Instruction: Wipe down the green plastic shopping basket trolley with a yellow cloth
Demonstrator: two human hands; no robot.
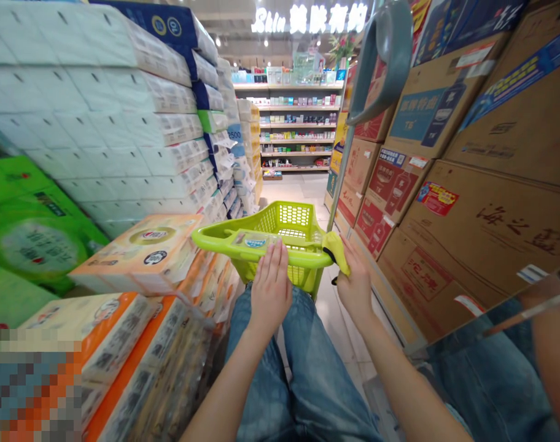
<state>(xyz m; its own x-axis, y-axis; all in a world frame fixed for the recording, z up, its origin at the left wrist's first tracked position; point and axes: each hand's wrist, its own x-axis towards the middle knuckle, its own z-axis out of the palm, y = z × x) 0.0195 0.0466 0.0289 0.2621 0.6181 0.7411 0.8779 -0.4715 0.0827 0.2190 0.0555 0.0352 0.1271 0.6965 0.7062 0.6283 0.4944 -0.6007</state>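
A lime-green plastic shopping basket (289, 224) stands in the aisle just in front of my knees, and it looks empty. My left hand (271, 288) lies on its near rim, fingers stretched out flat beside a small label. My right hand (355, 287) is closed round a green handle piece (338, 250) at the basket's right corner. A thin metal pole (341, 178) rises from that corner to a grey loop grip (385, 58) high up. My legs in blue jeans (303, 374) show below the hands.
Stacked white, green and orange tissue packs (137, 135) wall in the left side. Brown cardboard cartons (482, 178) are piled along the right. The tiled aisle floor (298, 187) runs ahead to stocked shelves (296, 126). A shiny surface (501, 344) at lower right reflects jeans.
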